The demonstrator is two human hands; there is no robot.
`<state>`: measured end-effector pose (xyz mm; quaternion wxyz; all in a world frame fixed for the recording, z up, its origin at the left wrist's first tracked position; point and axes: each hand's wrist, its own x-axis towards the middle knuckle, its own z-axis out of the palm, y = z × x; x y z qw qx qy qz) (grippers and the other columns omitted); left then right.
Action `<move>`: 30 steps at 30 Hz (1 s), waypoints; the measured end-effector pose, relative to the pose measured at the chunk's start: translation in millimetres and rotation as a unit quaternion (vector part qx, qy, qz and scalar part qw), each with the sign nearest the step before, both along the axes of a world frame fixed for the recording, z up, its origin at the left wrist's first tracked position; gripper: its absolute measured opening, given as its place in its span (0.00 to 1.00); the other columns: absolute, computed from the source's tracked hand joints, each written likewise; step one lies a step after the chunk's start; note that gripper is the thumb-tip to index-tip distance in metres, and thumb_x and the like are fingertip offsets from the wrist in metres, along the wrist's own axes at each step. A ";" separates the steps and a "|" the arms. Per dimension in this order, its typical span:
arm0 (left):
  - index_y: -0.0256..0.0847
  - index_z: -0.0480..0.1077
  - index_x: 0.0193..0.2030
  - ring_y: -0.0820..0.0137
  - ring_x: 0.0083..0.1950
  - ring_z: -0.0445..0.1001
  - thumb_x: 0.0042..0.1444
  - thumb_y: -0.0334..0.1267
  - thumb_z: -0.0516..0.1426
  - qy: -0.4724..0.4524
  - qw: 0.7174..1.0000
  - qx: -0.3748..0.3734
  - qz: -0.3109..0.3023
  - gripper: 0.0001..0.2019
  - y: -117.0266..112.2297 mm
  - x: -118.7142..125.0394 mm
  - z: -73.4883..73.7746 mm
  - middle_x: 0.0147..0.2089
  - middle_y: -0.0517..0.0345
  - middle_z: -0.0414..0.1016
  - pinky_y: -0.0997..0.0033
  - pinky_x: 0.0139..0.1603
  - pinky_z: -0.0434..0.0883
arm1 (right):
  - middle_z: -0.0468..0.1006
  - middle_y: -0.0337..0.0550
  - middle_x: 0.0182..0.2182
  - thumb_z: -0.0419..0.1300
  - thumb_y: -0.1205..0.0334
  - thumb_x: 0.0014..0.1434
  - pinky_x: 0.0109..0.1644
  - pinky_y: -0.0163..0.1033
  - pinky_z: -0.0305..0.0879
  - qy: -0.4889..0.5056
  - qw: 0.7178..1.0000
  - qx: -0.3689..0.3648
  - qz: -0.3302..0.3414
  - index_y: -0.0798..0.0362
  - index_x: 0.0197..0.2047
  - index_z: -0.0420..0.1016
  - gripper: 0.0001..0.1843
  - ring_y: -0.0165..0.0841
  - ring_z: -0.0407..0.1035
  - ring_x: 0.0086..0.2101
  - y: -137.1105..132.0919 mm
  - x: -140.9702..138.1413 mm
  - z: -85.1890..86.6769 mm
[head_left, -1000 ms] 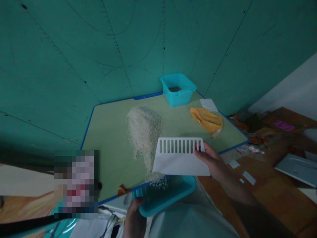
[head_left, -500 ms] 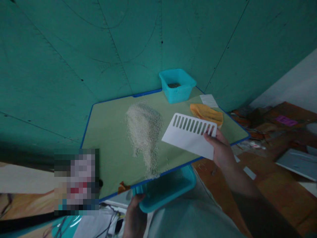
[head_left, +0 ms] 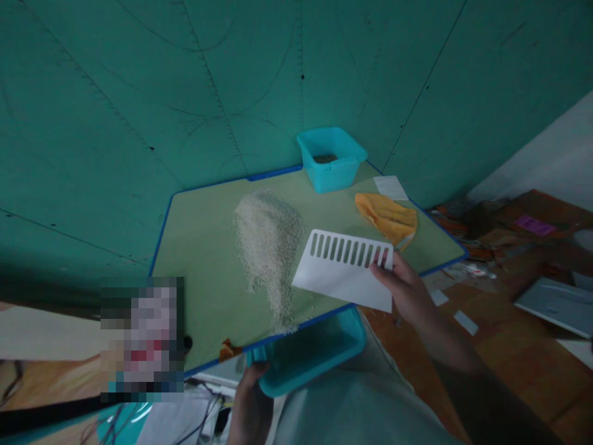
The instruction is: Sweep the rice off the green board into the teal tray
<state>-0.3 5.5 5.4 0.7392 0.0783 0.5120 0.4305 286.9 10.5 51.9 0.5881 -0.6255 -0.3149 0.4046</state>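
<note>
My right hand [head_left: 401, 281] grips a flat white plastic scraper [head_left: 345, 278] with a row of slots along its upper edge. The scraper hangs over the front right of the table, its left corner close to a heap of small pale grains [head_left: 266, 238]. From the heap a narrow trail of grains runs to the table's front edge. There my left hand [head_left: 254, 389] holds a turquoise plastic bin [head_left: 319, 364] by its left end, its mouth up, just under the edge. No grains are visible inside it.
The pale green table [head_left: 194, 259] has a blue edge and touches a green wall. At its back stands a second turquoise bin [head_left: 336, 176] with dark contents. A yellow cloth [head_left: 386, 213] and a white paper [head_left: 391, 187] lie right. An orange scrap [head_left: 228, 350] sits front left.
My right hand has brought the scraper down and to the left, nearer the trail of grains. My left hand and the bin it holds have stayed nearly still.
</note>
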 end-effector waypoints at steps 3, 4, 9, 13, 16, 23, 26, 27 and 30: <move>0.42 0.80 0.30 0.48 0.46 0.77 0.34 0.32 0.63 -0.007 1.000 0.004 -0.008 0.12 -0.6 -0.8 -0.4 0.29 0.56 0.84 0.52 0.45 0.75 | 0.77 0.39 0.32 0.63 0.50 0.52 0.38 0.41 0.64 0.023 0.999 -0.015 0.030 0.48 0.41 0.71 0.15 0.38 0.70 0.33 -3.2 -5.6 1.7; 0.42 0.80 0.31 0.48 0.47 0.77 0.34 0.32 0.63 -0.007 1.000 0.005 -0.009 0.12 -1.2 -1.1 -0.5 0.30 0.55 0.84 0.52 0.45 0.75 | 0.77 0.38 0.31 0.63 0.50 0.52 0.36 0.40 0.64 0.026 0.999 -0.019 0.035 0.48 0.40 0.71 0.15 0.37 0.70 0.32 -4.5 -7.5 1.8; 0.42 0.79 0.32 0.49 0.48 0.77 0.36 0.31 0.62 -0.008 1.000 0.002 0.010 0.13 -4.0 1.5 5.1 0.29 0.56 0.84 0.53 0.47 0.75 | 0.75 0.37 0.28 0.62 0.49 0.52 0.32 0.38 0.61 0.009 0.998 -0.029 0.063 0.48 0.39 0.71 0.14 0.34 0.67 0.28 -13.4 -18.6 2.7; 0.44 0.79 0.35 0.49 0.46 0.78 0.33 0.30 0.63 -0.003 1.000 0.000 0.018 0.17 -3.0 2.9 9.7 0.27 0.59 0.83 0.53 0.47 0.74 | 0.75 0.39 0.29 0.62 0.50 0.52 0.35 0.39 0.63 0.022 0.997 -0.030 0.072 0.49 0.39 0.72 0.15 0.35 0.69 0.31 -20.0 -29.3 8.2; 0.43 0.79 0.32 0.50 0.43 0.79 0.32 0.31 0.64 0.005 1.000 -0.001 0.015 0.14 -1.3 2.1 9.1 0.27 0.60 0.83 0.54 0.46 0.75 | 0.76 0.40 0.31 0.62 0.50 0.52 0.36 0.39 0.63 0.038 0.997 -0.025 0.064 0.49 0.39 0.73 0.14 0.36 0.69 0.32 -22.8 -35.8 14.8; 0.42 0.79 0.35 0.51 0.42 0.79 0.35 0.31 0.63 -0.016 1.000 0.017 0.010 0.15 -1.1 0.8 5.2 0.28 0.58 0.83 0.54 0.46 0.74 | 0.78 0.39 0.31 0.65 0.51 0.49 0.38 0.39 0.65 0.061 0.997 -0.010 0.046 0.46 0.38 0.75 0.14 0.37 0.70 0.34 -18.4 -29.2 14.8; 0.40 0.78 0.38 0.52 0.44 0.78 0.37 0.30 0.62 -0.011 1.000 0.026 -0.010 0.16 -3.1 -0.5 6.3 0.28 0.58 0.83 0.57 0.46 0.74 | 0.79 0.40 0.33 0.67 0.51 0.47 0.40 0.42 0.65 0.075 0.997 0.011 0.016 0.46 0.39 0.74 0.16 0.39 0.71 0.35 -9.0 -20.9 11.2; 0.40 0.78 0.38 0.53 0.44 0.78 0.37 0.30 0.61 -0.006 1.000 0.029 -0.011 0.17 -3.8 -1.0 6.7 0.28 0.57 0.83 0.57 0.46 0.74 | 0.79 0.40 0.34 0.67 0.52 0.47 0.42 0.43 0.65 0.077 0.997 0.030 0.006 0.45 0.39 0.74 0.16 0.39 0.72 0.36 -5.4 -19.2 10.5; 0.41 0.78 0.37 0.52 0.45 0.78 0.38 0.31 0.61 0.004 0.999 0.034 -0.009 0.16 -5.7 -3.5 5.8 0.28 0.57 0.83 0.58 0.45 0.74 | 0.79 0.38 0.34 0.67 0.53 0.48 0.43 0.43 0.65 0.082 0.995 0.062 0.007 0.44 0.39 0.74 0.14 0.39 0.72 0.36 4.4 -19.3 9.9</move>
